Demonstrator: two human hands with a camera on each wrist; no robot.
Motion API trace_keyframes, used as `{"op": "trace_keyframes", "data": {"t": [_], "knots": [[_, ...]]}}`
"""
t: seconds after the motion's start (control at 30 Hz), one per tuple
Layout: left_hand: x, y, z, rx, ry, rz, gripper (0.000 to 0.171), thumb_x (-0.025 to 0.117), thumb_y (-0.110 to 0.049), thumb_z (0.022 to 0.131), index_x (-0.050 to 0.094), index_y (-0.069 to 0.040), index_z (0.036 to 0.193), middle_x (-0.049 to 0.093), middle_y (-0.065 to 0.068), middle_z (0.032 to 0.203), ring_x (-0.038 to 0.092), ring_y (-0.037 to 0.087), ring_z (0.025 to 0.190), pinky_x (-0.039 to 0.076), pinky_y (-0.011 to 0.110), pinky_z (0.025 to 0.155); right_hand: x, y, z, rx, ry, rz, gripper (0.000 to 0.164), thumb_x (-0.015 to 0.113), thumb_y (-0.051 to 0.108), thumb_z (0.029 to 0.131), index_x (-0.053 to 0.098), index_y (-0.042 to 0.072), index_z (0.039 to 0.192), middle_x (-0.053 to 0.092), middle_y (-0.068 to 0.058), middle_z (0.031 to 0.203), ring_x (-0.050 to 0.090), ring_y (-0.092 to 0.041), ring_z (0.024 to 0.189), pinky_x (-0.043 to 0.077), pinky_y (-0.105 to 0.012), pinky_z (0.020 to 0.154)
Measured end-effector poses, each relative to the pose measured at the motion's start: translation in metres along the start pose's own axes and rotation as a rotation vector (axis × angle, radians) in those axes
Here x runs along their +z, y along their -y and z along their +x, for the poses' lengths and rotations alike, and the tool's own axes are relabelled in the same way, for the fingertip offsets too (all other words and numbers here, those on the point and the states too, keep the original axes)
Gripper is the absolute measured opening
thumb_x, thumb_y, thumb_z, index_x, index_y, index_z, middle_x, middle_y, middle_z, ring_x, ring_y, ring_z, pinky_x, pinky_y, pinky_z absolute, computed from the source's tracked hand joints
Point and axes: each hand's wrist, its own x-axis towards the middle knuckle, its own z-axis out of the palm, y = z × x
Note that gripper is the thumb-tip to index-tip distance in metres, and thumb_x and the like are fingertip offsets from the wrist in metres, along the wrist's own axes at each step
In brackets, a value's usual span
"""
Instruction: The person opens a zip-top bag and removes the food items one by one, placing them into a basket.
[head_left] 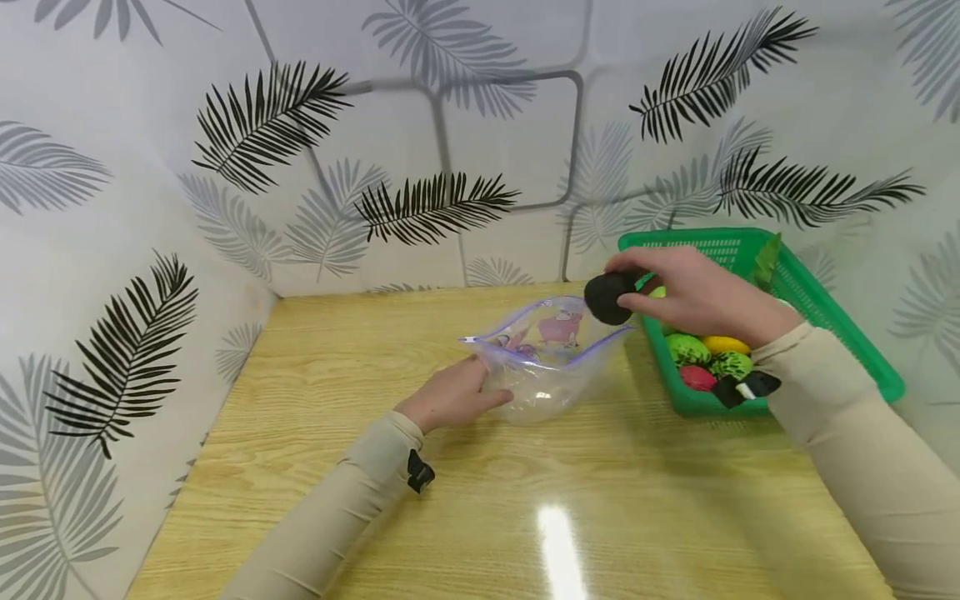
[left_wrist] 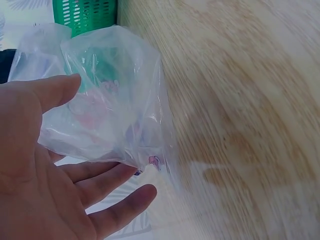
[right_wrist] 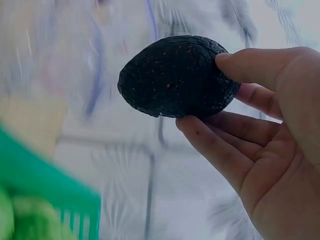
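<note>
A black, rough-skinned avocado (right_wrist: 175,80) is pinched between the thumb and fingertips of my right hand (head_left: 686,287). It hangs over the right end of a clear zip bag's mouth, near the green basket. The zip bag (head_left: 536,392), with a purple seal and pink printed figures, stands on the table with its mouth spread apart. My left hand (head_left: 453,396) holds the bag's left side. In the left wrist view the thumb lies on one side of the plastic (left_wrist: 110,110) and the other fingers reach round its lower edge.
The green basket (head_left: 840,321) at the right holds several colourful fruits, among them green speckled ones (head_left: 686,350), a yellow one (head_left: 725,344) and a red one (head_left: 697,377). A leaf-patterned wall (head_left: 510,142) rises behind the wooden table (head_left: 337,350).
</note>
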Motion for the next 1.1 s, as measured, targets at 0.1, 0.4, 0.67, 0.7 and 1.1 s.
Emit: {"op": "trace_keyframes", "data": {"t": [0.1, 0.4, 0.67, 0.7, 1.1], "knots": [[0.001, 0.002, 0.0, 0.01, 0.0, -0.004, 0.074, 0.053, -0.049, 0.094, 0.025, -0.012, 0.151, 0.044, 0.013, 0.142, 0.054, 0.019, 0.105, 0.049, 0.043, 0.089, -0.02, -0.025, -0.013, 0.076, -0.036, -0.022, 0.036, 0.067, 0.021, 0.09, 0.057, 0.012, 0.123, 0.065, -0.011, 0.108, 0.059, -0.021, 0.093, 0.054, -0.047, 0.076], [0.002, 0.002, -0.002, 0.028, -0.006, -0.021, 0.079, 0.055, -0.047, 0.093, 0.01, -0.025, 0.154, 0.026, 0.005, 0.152, 0.045, 0.02, 0.118, 0.044, 0.044, 0.097, -0.028, -0.101, -0.038, 0.23, -0.002, -0.226, 0.037, 0.066, 0.011, 0.088, 0.054, 0.0, 0.121, 0.061, -0.03, 0.107, 0.055, -0.041, 0.092, 0.048, -0.057, 0.071], [0.002, 0.002, 0.0, 0.032, -0.014, -0.015, 0.076, 0.056, -0.047, 0.092, 0.018, -0.023, 0.153, 0.033, 0.007, 0.149, 0.043, 0.021, 0.12, 0.043, 0.045, 0.098, -0.017, -0.132, -0.044, 0.322, 0.128, -0.231, 0.039, 0.059, 0.006, 0.091, 0.05, -0.002, 0.128, 0.057, -0.033, 0.115, 0.055, -0.042, 0.095, 0.048, -0.058, 0.075], [0.003, 0.002, 0.0, 0.034, -0.015, -0.018, 0.076, 0.056, -0.047, 0.092, 0.018, -0.024, 0.153, 0.033, 0.007, 0.15, 0.043, 0.021, 0.121, 0.043, 0.045, 0.098, -0.016, -0.133, -0.044, 0.325, 0.14, -0.223, 0.039, 0.057, 0.005, 0.091, 0.049, -0.003, 0.128, 0.056, -0.032, 0.117, 0.054, -0.043, 0.098, 0.048, -0.059, 0.077], [-0.001, 0.001, 0.002, -0.106, -0.036, -0.152, 0.07, 0.06, -0.047, 0.089, 0.04, -0.001, 0.138, 0.055, 0.017, 0.121, 0.052, 0.018, 0.097, 0.048, 0.043, 0.087, -0.011, -0.109, -0.049, 0.303, 0.167, -0.232, 0.033, 0.051, 0.006, 0.093, 0.056, 0.003, 0.126, 0.054, -0.027, 0.125, 0.056, -0.032, 0.091, 0.048, -0.05, 0.07]]}}
